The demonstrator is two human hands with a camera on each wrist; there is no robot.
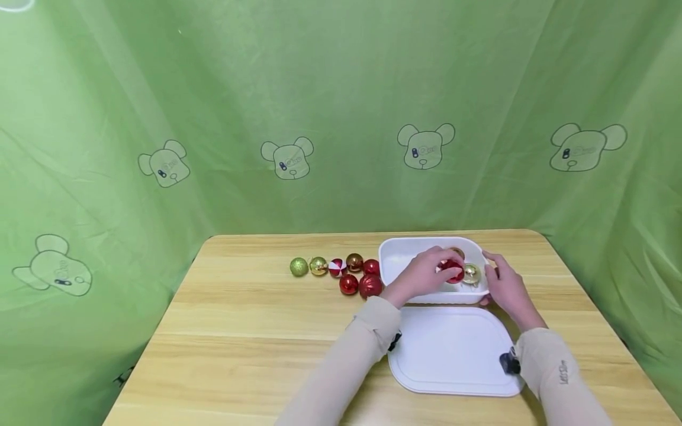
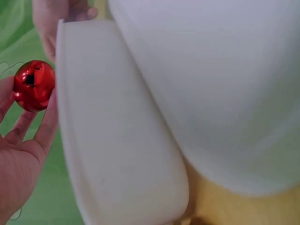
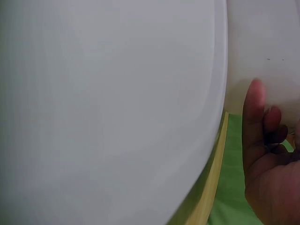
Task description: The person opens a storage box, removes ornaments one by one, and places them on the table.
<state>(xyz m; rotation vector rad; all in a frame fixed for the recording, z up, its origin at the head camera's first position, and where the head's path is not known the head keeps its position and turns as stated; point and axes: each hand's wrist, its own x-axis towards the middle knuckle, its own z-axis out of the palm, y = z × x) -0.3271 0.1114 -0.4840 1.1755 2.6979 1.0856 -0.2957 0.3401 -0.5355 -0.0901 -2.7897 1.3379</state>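
My left hand (image 1: 421, 275) reaches over the white plastic box (image 1: 393, 263) and pinches a shiny red Christmas ball (image 1: 453, 273) between thumb and fingers. The left wrist view shows that red ball (image 2: 35, 86) at the fingertips, beyond the box wall (image 2: 117, 122). Inside the box, a gold ball (image 1: 472, 273) lies at the right end, with a darker gold ball (image 1: 456, 252) partly hidden behind my fingers. My right hand (image 1: 507, 288) grips the box's right end. In the right wrist view, one digit of the right hand (image 3: 269, 168) lies along the outer wall.
Left of the box, several balls sit on the wooden table (image 1: 240, 331): a glittery green one (image 1: 299, 267), a gold one (image 1: 318, 266), a red-and-white one (image 1: 337, 268), a bronze one (image 1: 354, 262) and red ones (image 1: 348, 284). The white lid (image 1: 453, 352) lies in front of the box.
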